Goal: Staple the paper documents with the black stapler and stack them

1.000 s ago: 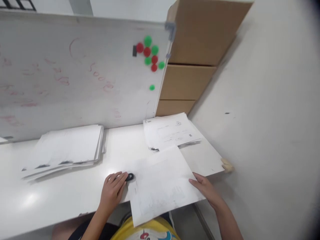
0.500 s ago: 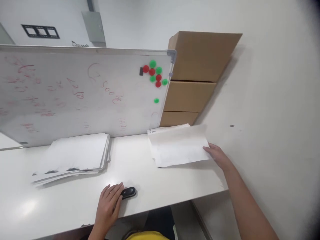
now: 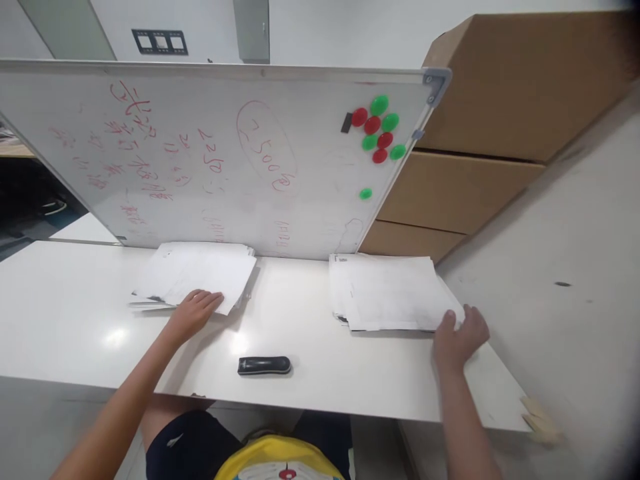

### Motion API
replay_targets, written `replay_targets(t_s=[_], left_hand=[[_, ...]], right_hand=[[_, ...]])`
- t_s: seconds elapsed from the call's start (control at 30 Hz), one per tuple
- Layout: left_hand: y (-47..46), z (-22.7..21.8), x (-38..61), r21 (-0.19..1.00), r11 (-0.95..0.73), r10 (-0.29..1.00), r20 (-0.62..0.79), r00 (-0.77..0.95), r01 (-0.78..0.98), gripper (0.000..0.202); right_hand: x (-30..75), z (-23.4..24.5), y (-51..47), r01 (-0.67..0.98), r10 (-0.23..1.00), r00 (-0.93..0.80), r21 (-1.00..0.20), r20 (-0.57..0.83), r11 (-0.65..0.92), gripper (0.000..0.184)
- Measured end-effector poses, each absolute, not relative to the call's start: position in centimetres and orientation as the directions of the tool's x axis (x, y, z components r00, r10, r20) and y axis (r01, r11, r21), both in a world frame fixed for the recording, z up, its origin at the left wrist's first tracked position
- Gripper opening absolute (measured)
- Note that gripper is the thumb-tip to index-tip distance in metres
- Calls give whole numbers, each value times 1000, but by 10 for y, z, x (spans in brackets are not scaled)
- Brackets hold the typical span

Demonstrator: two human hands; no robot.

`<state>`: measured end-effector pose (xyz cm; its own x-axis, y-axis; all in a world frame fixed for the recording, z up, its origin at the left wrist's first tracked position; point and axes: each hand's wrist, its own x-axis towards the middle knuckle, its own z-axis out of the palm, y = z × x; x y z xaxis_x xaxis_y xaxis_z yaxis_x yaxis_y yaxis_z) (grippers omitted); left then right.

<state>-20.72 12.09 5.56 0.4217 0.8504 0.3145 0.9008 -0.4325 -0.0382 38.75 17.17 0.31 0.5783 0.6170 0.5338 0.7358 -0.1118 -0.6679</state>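
My left hand [image 3: 194, 315] is at the front edge of the left paper stack [image 3: 150, 303], its fingers over the top sheet of paper [image 3: 200, 267] and its thumb hidden. That sheet lies skewed, one corner jutting out past the stack. At the right, my right hand [image 3: 460, 337] has thumb and fingers apart by the front right corner of the other paper stack [image 3: 390, 293], whose edges are uneven. Between the two hands, nearer the front edge, a black stapler [image 3: 264, 365] rests untouched on the white table [image 3: 300, 333].
A whiteboard [image 3: 310, 160] with red writing and round red and green magnets [image 3: 373, 125] stands behind the stacks. Cardboard boxes [image 3: 465, 193] are piled behind its right end. A wall [image 3: 590, 280] borders the table on the right.
My left hand has left the stapler and moved up to the left paper stack. The sheet my right hand held now lies on the right stack, and those fingers have spread. The view has shifted.
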Motion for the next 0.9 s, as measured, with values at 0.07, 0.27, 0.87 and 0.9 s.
replay_targets(t_s=[0.07,0.27,0.87,0.9], left_hand=[[111,54,-195,-42,-441,811,408,419,896,39],[103,67,-118,-263,-595,463,661,591,760,34],[79,20,-178,547,-296,830,553,-72,783,32],[75,22,-169,711,-237,826,506,-247,662,33]], right_hand=[[342,7,143,624,620,598,-780,508,37,56],[169,48,95,-395,993,-97,-913,-71,-104,50],[176,11,156,-370,913,-246,-839,-325,-398,29],[176,11,157,-365,915,-248,-844,-318,-393,30]])
